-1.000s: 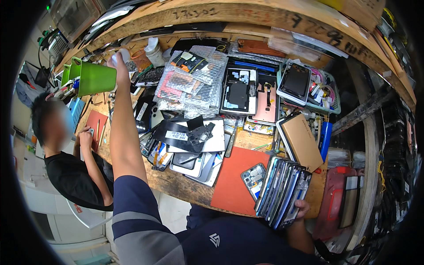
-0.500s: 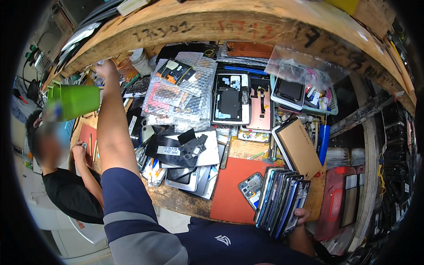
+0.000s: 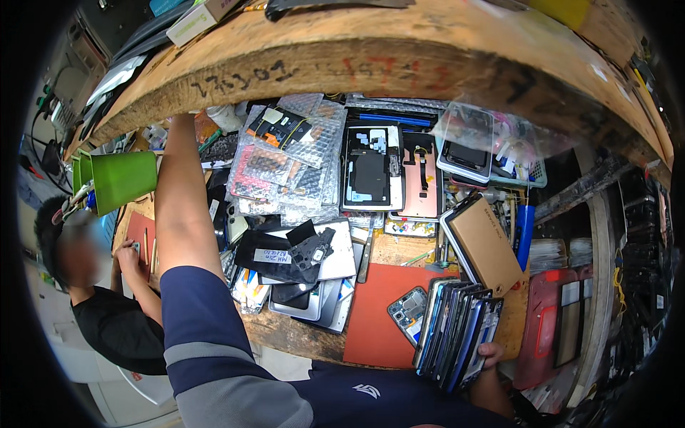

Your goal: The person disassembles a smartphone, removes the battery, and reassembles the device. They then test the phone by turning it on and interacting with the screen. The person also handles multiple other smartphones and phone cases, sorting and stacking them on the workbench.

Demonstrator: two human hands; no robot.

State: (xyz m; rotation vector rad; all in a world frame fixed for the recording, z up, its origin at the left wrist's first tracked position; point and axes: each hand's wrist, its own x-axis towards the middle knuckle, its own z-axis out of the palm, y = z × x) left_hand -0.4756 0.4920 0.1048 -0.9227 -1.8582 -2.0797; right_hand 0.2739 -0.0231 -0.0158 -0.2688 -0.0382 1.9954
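Note:
My right hand [image 3: 489, 354] grips the outer side of a stack of phone housings [image 3: 457, 332] standing on edge at the lower right; its fingertips show against the nearest one, the rest of the fingers are hidden. Left of the stack, an opened phone with bare circuit parts [image 3: 408, 312] lies on a red mat [image 3: 374, 307]. My left arm reaches far forward, and its hand is hidden behind the wooden shelf beam [image 3: 307, 68]. Close to that forearm is a green bin [image 3: 127, 182].
Bubble-wrapped parts [image 3: 289, 160] and a pile of tablets and panels [image 3: 307, 271] cover the bench's middle. An opened tablet [image 3: 372, 167], a brown box [image 3: 481, 242] and a mint basket [image 3: 536, 173] sit right. A person in black [image 3: 118, 328] works at left.
My left hand has gone out of sight behind the beam, which now sits lower in the picture. The right hand keeps its grip on the stack.

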